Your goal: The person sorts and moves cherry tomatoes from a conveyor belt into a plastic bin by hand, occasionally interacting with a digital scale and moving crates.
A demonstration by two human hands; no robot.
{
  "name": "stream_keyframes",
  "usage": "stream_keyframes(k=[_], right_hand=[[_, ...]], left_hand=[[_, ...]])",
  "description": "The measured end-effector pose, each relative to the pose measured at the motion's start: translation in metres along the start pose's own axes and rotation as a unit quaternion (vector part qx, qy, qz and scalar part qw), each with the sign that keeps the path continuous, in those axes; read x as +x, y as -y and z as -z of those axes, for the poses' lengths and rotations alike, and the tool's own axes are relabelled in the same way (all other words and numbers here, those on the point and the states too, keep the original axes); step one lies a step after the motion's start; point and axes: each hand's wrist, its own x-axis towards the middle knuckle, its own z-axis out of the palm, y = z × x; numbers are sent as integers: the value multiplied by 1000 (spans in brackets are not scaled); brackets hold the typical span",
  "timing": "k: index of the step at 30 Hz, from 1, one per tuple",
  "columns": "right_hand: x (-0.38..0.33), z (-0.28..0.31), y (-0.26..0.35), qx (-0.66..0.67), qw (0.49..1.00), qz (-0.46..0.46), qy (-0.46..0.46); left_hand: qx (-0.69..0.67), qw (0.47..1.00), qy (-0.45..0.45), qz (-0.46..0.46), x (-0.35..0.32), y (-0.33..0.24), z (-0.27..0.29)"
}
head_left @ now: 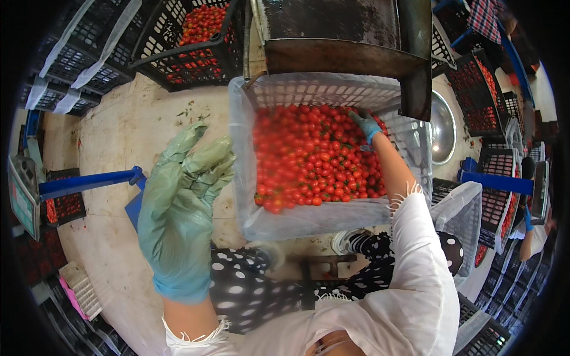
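Note:
Small red cherry tomatoes (314, 157) fill a plastic crate (332, 89) lined with a translucent sheet in front of me. The nearer left part of the heap looks blurred. My left hand (187, 196), in a loose green-blue glove, is raised left of the crate. Its fingers are apart and slightly bent, with nothing seen in them. Over the crate's far right corner, my right hand (366, 126) in a blue glove rests on the tomatoes. Its fingers reach out toward the left, their tips stained dark and partly hard to make out.
A metal chute (332, 56) overhangs the crate's far edge. Beyond to the left stands a black crate (178, 68) of tomatoes. A steel bowl (442, 127) lies at right. Scales on blue arms (89, 183) flank me. Another person's gloved hand (528, 219) shows far right, among stacked crates.

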Motion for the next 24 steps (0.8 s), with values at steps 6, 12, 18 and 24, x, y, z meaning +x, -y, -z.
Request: stream_keyframes(k=[6, 12, 18, 24], right_hand=[[-20, -54, 26, -54, 994, -74, 57], [-37, -53, 54, -35, 981, -78, 174], [-39, -64, 66, 0, 967, -15, 253], [-74, -104, 83, 54, 964, 9, 261]], left_hand=[[-38, 999, -3, 19, -3, -1, -2], [-40, 998, 6, 37, 2, 5, -10], [-10, 999, 12, 29, -1, 9, -20], [-13, 998, 23, 56, 5, 17, -26]])
